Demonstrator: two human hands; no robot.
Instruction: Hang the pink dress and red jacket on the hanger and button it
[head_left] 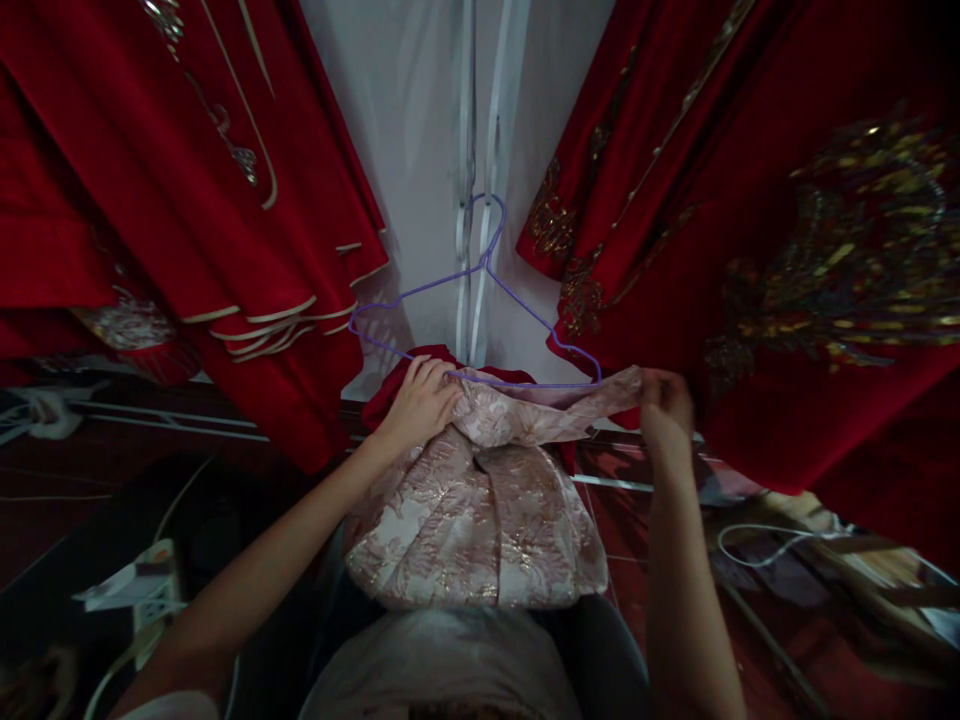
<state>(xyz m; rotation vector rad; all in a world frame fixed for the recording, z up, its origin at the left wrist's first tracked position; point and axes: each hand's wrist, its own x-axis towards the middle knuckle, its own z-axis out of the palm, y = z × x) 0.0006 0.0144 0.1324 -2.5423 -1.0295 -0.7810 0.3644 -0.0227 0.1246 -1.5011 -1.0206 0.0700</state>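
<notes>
A pink brocade garment with a metallic floral pattern (465, 520) lies across my lap. Its upper band is turned over the bottom bar of a purple clothes hanger (517, 297), whose hook points up toward a white pole. My left hand (424, 400) grips the garment and the hanger's bar near its left end, fingers bent over the cloth. At the band's right end, my right hand (666, 405) pinches the cloth and pulls it out past the hanger's right corner. The fingertips of my right hand are partly in shadow.
Red garments with gold trim (277, 250) hang close on the left. More red garments with sequin embroidery (847, 260) hang on the right. White poles (480, 100) stand between them before a pale wall. A power strip (155, 590) with cables is at lower left; a white cord (757, 540) lies at lower right.
</notes>
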